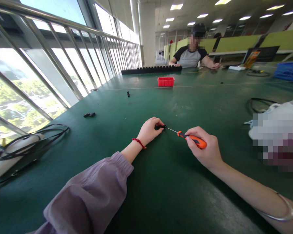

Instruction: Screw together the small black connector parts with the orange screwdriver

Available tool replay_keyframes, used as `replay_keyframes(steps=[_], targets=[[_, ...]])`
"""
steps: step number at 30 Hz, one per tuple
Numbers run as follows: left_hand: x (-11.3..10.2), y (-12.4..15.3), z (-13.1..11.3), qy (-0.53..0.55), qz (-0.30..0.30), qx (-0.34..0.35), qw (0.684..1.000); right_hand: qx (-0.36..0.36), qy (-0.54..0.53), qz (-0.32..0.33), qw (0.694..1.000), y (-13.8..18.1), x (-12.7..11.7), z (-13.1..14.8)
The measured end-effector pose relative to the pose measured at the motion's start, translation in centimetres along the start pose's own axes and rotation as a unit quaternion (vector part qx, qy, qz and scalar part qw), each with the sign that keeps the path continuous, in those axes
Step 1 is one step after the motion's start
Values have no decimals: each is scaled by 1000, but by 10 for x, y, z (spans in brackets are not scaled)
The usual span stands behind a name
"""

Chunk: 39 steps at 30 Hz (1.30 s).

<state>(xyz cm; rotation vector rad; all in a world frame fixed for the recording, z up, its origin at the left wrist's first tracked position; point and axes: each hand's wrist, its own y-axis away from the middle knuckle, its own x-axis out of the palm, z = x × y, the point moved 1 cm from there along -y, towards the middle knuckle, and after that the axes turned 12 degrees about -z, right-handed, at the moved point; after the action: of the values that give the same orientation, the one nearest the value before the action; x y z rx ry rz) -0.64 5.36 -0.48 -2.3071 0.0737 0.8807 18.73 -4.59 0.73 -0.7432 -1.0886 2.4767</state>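
Note:
My left hand [150, 129] rests on the green table, its fingers closed around a small black part [159, 127] whose exact kind I cannot make out. In my right hand [206, 146] is a screwdriver [196, 141] with an orange and black handle, gripped between thumb and fingers. Its thin metal shaft points left, and the tip meets the right end of the black part. My left fingers partly hide that part.
A red plastic bin [166, 82] stands ahead, before a long black slotted strip [151, 69]. Small black pieces [89, 115] lie at the left. Cables [48, 133] cross a white power strip [17, 152]. A white bag [280, 123] sits at the right; a person [191, 55] sits opposite.

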Motion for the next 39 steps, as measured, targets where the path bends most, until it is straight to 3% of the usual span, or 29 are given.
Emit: replay_keyframes(steps=[6, 20, 27, 39], targets=[[1, 0, -1, -4, -3, 8, 1000, -36, 8, -36, 999, 0, -3, 3], [2, -1, 0, 18, 2, -12, 1000, -17, 12, -12, 1000, 0, -1, 1], [2, -1, 0, 15, 3, -13, 1000, -30, 10, -31, 999, 0, -1, 1], [1, -1, -1, 11, 2, -7, 1000, 48, -34, 18, 998, 3, -1, -5]])
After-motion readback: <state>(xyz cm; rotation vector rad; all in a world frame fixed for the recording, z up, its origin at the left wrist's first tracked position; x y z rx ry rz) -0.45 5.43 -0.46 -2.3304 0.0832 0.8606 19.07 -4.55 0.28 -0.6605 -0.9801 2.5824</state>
